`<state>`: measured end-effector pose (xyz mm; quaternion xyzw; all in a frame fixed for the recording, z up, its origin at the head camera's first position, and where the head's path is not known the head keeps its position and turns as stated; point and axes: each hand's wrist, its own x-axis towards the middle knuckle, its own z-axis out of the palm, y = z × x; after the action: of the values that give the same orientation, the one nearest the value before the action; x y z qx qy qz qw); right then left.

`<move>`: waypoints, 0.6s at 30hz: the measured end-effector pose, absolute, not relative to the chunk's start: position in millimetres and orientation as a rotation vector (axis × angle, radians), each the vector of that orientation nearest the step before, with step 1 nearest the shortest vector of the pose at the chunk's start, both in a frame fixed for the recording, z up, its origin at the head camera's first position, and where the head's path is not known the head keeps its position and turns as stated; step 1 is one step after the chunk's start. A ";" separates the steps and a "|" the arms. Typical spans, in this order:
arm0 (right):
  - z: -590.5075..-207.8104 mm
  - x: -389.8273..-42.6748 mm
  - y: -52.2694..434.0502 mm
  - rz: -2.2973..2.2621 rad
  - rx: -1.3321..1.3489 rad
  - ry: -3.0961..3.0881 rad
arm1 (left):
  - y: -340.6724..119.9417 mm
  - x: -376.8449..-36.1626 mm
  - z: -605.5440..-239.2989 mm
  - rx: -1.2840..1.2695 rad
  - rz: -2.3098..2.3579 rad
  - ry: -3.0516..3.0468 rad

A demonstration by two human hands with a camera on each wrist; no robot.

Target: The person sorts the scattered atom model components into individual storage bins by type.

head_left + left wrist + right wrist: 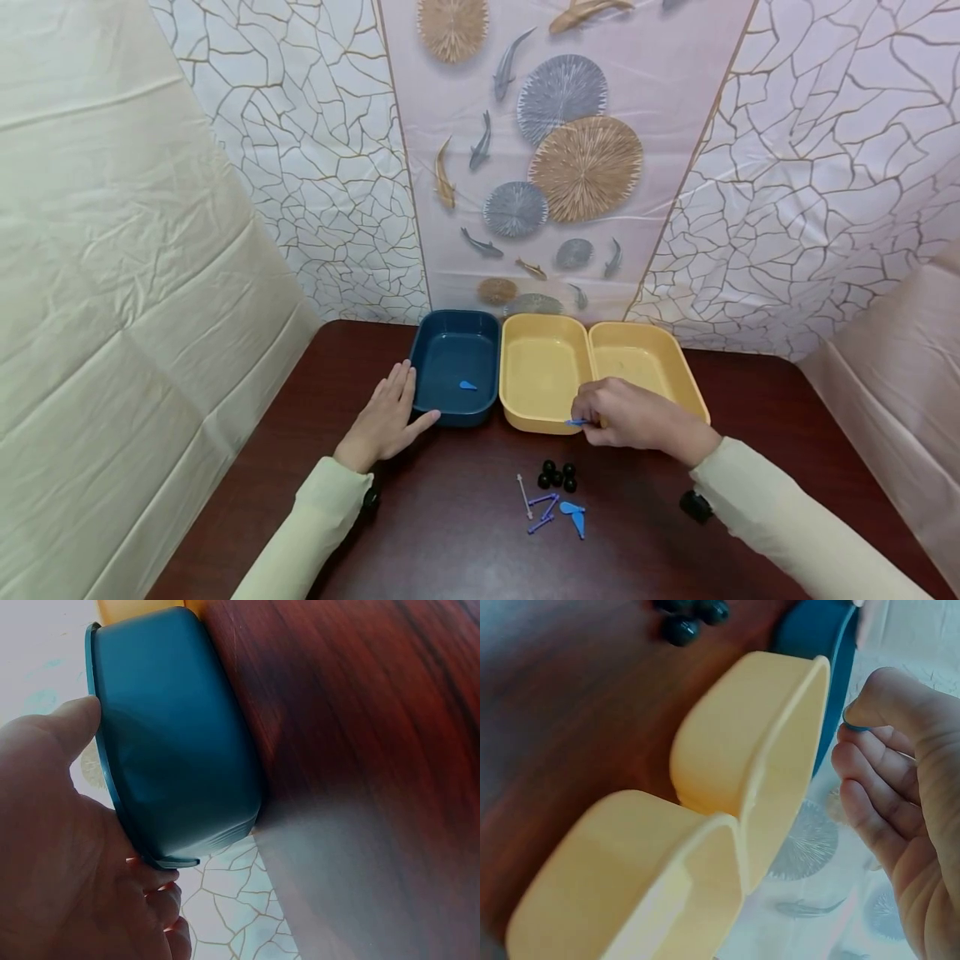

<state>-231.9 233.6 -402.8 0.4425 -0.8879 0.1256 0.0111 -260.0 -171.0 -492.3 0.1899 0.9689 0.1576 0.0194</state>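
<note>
My left hand (384, 421) rests with straight fingers along the left rim of the dark blue bin (461, 419), its thumb over the near rim. Inside that bin lies one small blue teardrop-shaped piece (468, 385). My right hand (637, 417) pinches a similar blue piece (576, 422) between thumb and forefinger, over the near right corner of the middle yellow bin (536, 425). In the right wrist view, only a sliver of the held piece (856, 726) shows, the rest hidden by the fingers.
A second yellow bin (693, 375) adjoins the middle one on the right, partly behind my right hand. Nearer on the brown table (450, 533) lie several black balls (557, 477), a grey rod (524, 497), purple rods (542, 526) and two blue teardrop pieces (572, 507).
</note>
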 end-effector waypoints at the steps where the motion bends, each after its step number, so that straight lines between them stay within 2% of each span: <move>1: -401.0 -234.5 232.5 0.384 1.374 -2.772 | -171.0 -260.1 -492.3 0.590 0.490 3.006; 18: -386.4 -284.0 196.9 0.406 1.336 -2.809 | -170.6 -259.9 -491.7 0.588 0.495 3.010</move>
<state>-284.0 196.9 -386.4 0.4259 -0.8955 0.1293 0.0023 -259.9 -170.6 -491.7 0.1893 0.9688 0.1592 0.0175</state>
